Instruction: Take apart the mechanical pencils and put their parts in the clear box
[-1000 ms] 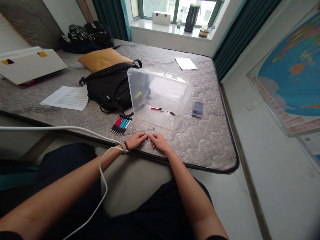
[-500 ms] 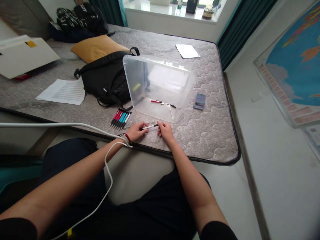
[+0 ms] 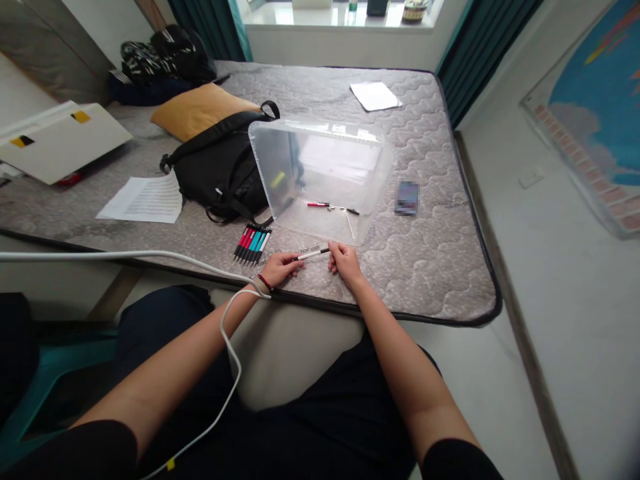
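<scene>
Near the front edge of the mattress (image 3: 425, 273), the left hand (image 3: 281, 269) and right hand (image 3: 345, 263), fingers closed, pinch opposite ends of a white pen (image 3: 313, 254). Light, level pinches along the barrel would best prevent slipping.

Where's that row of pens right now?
In the head view, the row of pens lies on the mattress, left of centre, between the black backpack and the person's left hand.
</scene>
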A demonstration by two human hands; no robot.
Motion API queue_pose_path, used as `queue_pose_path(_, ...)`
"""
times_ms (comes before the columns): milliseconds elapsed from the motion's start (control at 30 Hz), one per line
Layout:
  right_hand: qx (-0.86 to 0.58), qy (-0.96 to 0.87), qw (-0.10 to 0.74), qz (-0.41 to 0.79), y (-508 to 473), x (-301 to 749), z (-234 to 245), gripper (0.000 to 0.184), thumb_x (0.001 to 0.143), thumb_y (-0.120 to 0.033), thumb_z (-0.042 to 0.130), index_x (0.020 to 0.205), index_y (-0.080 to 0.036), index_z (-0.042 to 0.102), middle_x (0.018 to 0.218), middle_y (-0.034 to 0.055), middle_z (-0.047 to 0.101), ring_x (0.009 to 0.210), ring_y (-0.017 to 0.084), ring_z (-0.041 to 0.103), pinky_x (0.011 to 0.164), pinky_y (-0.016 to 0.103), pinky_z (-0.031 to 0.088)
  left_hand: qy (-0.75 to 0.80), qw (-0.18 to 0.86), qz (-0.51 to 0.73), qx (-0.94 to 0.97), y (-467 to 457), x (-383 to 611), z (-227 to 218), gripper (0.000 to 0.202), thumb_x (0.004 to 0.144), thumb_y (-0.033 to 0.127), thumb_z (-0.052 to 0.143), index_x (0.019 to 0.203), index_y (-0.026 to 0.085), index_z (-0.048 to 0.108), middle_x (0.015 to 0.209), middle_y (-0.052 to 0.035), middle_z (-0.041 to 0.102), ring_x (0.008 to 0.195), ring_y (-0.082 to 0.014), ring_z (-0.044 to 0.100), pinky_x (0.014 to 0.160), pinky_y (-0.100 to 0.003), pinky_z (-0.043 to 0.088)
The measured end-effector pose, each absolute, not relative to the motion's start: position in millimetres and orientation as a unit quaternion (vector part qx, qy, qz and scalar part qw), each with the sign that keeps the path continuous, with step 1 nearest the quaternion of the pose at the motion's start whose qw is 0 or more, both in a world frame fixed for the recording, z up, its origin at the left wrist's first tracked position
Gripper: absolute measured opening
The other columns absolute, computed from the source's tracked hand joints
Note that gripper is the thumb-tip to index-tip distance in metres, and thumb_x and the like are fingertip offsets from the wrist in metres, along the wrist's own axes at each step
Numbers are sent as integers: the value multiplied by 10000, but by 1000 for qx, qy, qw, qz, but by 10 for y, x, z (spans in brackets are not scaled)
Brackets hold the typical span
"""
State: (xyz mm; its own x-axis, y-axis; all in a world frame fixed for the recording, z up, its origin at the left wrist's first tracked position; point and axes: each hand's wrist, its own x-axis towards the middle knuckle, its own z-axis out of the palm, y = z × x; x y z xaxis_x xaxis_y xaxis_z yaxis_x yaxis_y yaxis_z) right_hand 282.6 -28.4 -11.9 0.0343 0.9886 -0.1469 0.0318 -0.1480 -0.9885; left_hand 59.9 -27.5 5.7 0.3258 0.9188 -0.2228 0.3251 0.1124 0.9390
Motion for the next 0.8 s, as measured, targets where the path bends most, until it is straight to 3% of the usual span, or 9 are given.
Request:
queue_pose_path(433,-542,-423,472,552,-265,2807,-115,456,834,-609,550,650,-195,499,496,-37,521,378,90,512,323,171,363,517,573,358,525,-221,575,54,508,692,490,782,1054,137,735,927,-109,751,529,-98,593,433,-208,430)
queue_pose_path(633,-466,-463,403,637,-306,2743,-19,475,808,-633,601,677,-177,564,566,-16,573,423,77,523,367,168,396,447,667,464,374,-206,626,213,392,756,424,773,1066,191,716,1165,-83,690,915,-155,671,628,-193,523)
queue_pose_path(800,-444,-483,383,650,-336,2689,-16,477,824,-642,578,725,-176,597,593,-9,590,454,80,526,394,176,410,432,685,510,289,-160,696,261,302,741,367,804,945,192,666,1191,-62,681,963,-171,677,723,-241,549)
